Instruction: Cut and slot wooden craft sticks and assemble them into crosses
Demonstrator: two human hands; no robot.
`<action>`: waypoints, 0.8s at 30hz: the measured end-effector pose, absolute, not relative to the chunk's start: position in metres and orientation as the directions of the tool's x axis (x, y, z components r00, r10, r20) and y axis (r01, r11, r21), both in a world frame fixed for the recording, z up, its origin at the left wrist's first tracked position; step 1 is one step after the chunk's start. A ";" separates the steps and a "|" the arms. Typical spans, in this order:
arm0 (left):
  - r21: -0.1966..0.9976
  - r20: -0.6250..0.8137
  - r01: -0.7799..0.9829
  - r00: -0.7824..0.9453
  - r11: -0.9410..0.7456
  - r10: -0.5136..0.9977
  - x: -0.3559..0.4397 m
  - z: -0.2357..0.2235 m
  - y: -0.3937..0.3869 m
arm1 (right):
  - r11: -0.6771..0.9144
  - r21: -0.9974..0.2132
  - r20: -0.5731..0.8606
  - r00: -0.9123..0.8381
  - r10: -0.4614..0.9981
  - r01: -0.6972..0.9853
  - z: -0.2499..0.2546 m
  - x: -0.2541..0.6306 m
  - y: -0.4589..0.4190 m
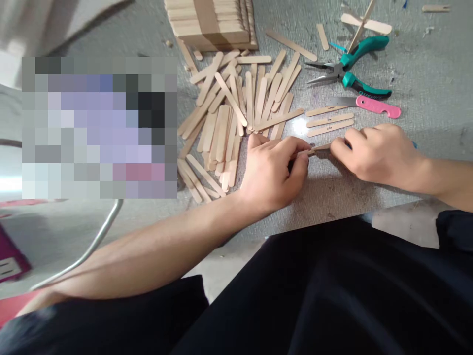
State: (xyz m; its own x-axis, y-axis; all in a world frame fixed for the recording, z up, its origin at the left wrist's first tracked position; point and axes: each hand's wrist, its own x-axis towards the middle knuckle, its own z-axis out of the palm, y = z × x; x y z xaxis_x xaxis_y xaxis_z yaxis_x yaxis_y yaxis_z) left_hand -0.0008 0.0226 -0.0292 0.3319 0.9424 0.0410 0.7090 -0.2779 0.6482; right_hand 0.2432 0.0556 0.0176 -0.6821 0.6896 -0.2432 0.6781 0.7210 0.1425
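Note:
My left hand point(277, 167) is closed, pinching a wooden craft stick point(306, 153) between thumb and fingers against the grey table point(318, 192). My right hand point(380, 153) is closed round a thin tool with a narrow, blade-like end point(323, 147), which meets the stick at the left fingertips. Most of that tool is hidden; a bit of dark blue shows between the fingers. Just above the hands lie three craft sticks point(330, 120) with small dark marks at their middles. Beside my left hand spreads a loose pile of plain craft sticks point(221, 133).
A pink-handled folding knife point(379, 106) lies with its blade out beyond my right hand. Behind it rest green-handled needle-nose pliers point(338, 71), jaws apart, near two crossed sticks point(365, 23). A banded stack of sticks point(214, 24) stands at the back. The left is blurred out.

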 end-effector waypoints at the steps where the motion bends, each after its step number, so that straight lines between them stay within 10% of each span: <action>1: 0.647 0.032 0.713 0.330 -0.271 0.944 0.000 -0.029 0.023 | 0.721 0.146 -0.227 -0.687 0.691 0.677 0.016 0.244 0.057; 24: 0.598 0.024 0.759 0.303 -0.257 0.953 0.006 -0.035 0.025 | 0.561 -0.080 -0.398 -0.542 0.740 0.824 0.038 0.228 0.052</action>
State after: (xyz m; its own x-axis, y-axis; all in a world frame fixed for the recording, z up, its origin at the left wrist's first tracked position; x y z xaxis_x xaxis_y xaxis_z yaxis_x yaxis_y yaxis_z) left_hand 0.0057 0.0255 -0.0348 0.3031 0.9527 0.0238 0.7594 -0.2566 0.5979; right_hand 0.2279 0.0516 0.0375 -0.5424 0.7396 -0.3984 0.8238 0.5612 -0.0797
